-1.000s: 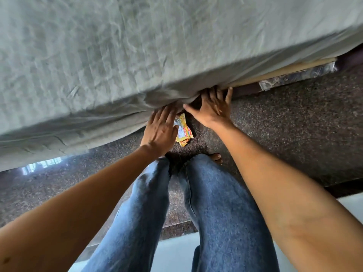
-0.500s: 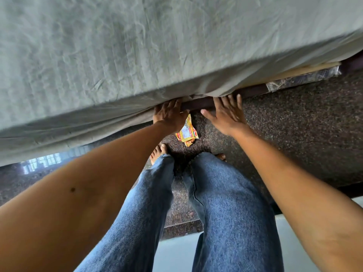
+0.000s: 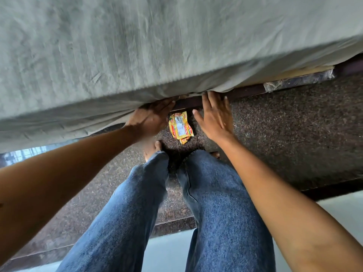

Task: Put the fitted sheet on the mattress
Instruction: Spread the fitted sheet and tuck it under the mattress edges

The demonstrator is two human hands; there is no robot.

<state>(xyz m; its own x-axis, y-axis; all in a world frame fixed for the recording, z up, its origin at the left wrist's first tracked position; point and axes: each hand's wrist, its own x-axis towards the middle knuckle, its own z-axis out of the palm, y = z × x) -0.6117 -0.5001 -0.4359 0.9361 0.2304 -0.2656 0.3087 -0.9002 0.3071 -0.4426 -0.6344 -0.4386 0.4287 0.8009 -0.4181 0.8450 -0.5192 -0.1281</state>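
Note:
A wrinkled grey-green fitted sheet point(image 3: 137, 55) covers the mattress top and hangs down its near side. The hem bunches at the mattress's bottom edge point(image 3: 188, 93). My left hand point(image 3: 151, 116) lies against that bunched hem, fingers stretched toward the underside of the mattress; the fingertips are partly hidden by cloth. A little to the right, my right hand point(image 3: 214, 116) is spread flat, its fingertips touching the hem where it meets the dark bed frame rail point(image 3: 245, 91). Neither hand is curled around anything.
A yellow and red wrapper point(image 3: 180, 126) lies on the speckled dark stone floor point(image 3: 294, 134) between my hands. Plastic-wrapped frame parts point(image 3: 298, 81) show at the right. My jeans-clad legs point(image 3: 216, 203) and bare feet stand close to the bed. A pale strip of floor point(image 3: 169, 252) lies behind.
My left hand has risen from beside the wrapper up to the sheet's hem. My right hand stays at the rail and has flattened out.

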